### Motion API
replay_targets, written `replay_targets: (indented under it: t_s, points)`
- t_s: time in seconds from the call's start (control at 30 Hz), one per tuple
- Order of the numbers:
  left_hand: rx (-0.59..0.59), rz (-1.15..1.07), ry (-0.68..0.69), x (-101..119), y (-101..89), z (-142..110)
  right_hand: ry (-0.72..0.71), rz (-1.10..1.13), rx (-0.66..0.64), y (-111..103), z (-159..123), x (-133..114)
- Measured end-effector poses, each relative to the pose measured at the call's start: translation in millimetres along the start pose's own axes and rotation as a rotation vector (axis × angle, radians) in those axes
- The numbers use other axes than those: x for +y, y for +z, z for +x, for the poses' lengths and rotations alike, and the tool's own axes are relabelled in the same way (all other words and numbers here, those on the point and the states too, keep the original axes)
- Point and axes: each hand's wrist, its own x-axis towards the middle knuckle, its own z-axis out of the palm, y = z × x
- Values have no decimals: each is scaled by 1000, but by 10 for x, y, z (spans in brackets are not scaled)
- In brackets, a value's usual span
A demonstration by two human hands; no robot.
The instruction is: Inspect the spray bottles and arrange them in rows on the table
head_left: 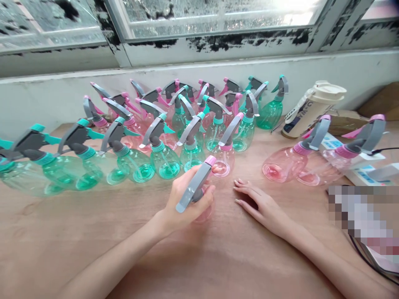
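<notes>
Pink-tinted plastic shows between the fingers of the left hand (177, 199), which is wrapped around a spray bottle (197, 187) with a grey lever and pink nozzle, low over the middle of the table (187, 265); whether its base touches the wood, I cannot tell. Beside it, the right hand (264, 205) lies on the tabletop, thumb and fingers apart. Just beyond the held bottle stands another pink bottle (227, 155), with a row of green bottles (165, 166) stretching left and more pink and green ones crowded behind. Farther right, two pink bottles (285, 164) stand near white power strips (363, 176), a cream tumbler (314, 108) behind them.
</notes>
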Motion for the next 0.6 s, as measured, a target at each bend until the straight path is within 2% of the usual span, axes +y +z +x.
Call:
replay_targets:
  t_s: [0.17, 0.4, 0.6]
  points:
    - [-15, 69, 29, 56, -28, 37, -3, 4, 10, -2, -3, -1]
    - [40, 145, 43, 153, -33, 69, -6, 3, 14, -9, -2, -5]
    - [21, 112, 11, 69, -22, 13, 3, 5, -2, -13, -1, -6]
